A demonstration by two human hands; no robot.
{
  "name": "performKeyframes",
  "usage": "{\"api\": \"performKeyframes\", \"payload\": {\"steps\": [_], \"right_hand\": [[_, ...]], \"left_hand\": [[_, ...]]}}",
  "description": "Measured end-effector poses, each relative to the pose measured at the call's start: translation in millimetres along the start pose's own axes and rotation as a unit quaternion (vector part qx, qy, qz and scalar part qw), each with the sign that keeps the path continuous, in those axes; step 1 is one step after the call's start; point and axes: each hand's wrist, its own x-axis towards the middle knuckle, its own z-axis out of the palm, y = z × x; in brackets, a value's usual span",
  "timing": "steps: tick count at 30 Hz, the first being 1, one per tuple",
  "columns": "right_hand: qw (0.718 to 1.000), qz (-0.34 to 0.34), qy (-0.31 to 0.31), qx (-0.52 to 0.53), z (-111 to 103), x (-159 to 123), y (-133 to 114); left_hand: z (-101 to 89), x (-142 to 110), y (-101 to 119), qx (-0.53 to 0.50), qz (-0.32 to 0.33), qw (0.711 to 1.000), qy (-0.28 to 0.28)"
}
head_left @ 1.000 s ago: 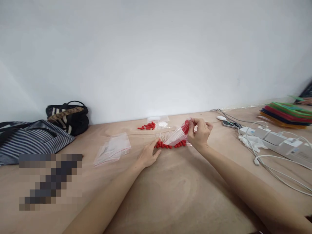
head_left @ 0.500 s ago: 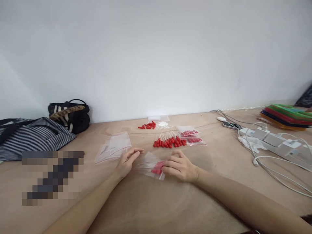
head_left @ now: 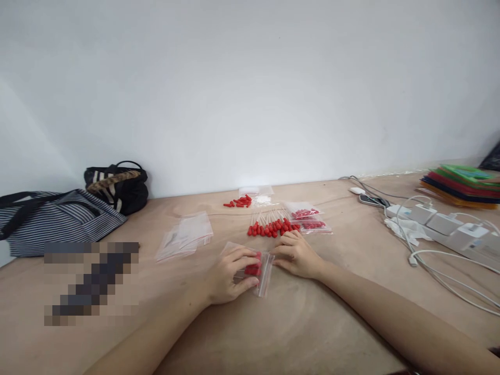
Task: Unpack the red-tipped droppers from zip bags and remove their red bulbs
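Note:
My left hand [head_left: 234,273] is closed on a small clear zip-lock bag [head_left: 265,284] with red-headed sticks [head_left: 253,270] inside. Its thumb and fingers press on the bag from the left, covering part of it. At the bag's zip edge, which faces right, my right hand [head_left: 297,255] has bent fingers and seems to pinch the upper corner. Just beyond the hands lies a row of white sticks with red bulb heads [head_left: 269,229], heads toward me. Filled clear bags [head_left: 314,225] of red-headed pieces lie to the right of the row.
Flat clear zip bags [head_left: 187,234] lie on the left of the wooden table [head_left: 219,338]. Small red pieces [head_left: 238,202] and another clear bag [head_left: 255,194] are near the wall. A striped bag [head_left: 66,221] stands left; a power strip [head_left: 449,229] with cables and coloured sheets [head_left: 461,187] are right.
My left hand has come right and taken hold of the bag. The bag has turned so its zip edge faces right. My right hand has shifted from the red heads to that edge.

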Motion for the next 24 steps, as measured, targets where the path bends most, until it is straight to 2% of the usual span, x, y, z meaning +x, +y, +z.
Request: {"api": "performKeyframes", "payload": {"steps": [5, 9, 12, 16, 18, 20, 24], "right_hand": [[0.999, -0.032, -0.004, -0.001, 9, 6, -7], [1.0, -0.009, 0.019, 0.009, 15, 11, -11], [0.999, -0.002, 0.031, 0.006, 18, 13, -12], [0.999, 0.024, 0.037, 0.0, 15, 12, -12], [0.997, 0.069, 0.038, 0.006, 12, 12, -12], [0.989, 0.145, 0.029, 0.014, 10, 11, -13], [0.953, 0.292, -0.04, 0.074, 9, 13, -18]], "left_hand": [[17.3, 13, 25, 0.051, -0.08, 0.995, 0.025], [24.8, 17, 32, 0.072, -0.148, 0.985, 0.041], [24.6, 21, 31, 0.062, -0.217, 0.974, 0.028], [17.6, 31, 30, 0.04, -0.288, 0.957, -0.022], [12.9, 35, 30, 0.019, -0.297, 0.953, -0.046], [9.6, 37, 27, -0.018, -0.306, 0.95, -0.066], [12.2, 31, 14, -0.073, -0.333, 0.938, -0.069]]}}
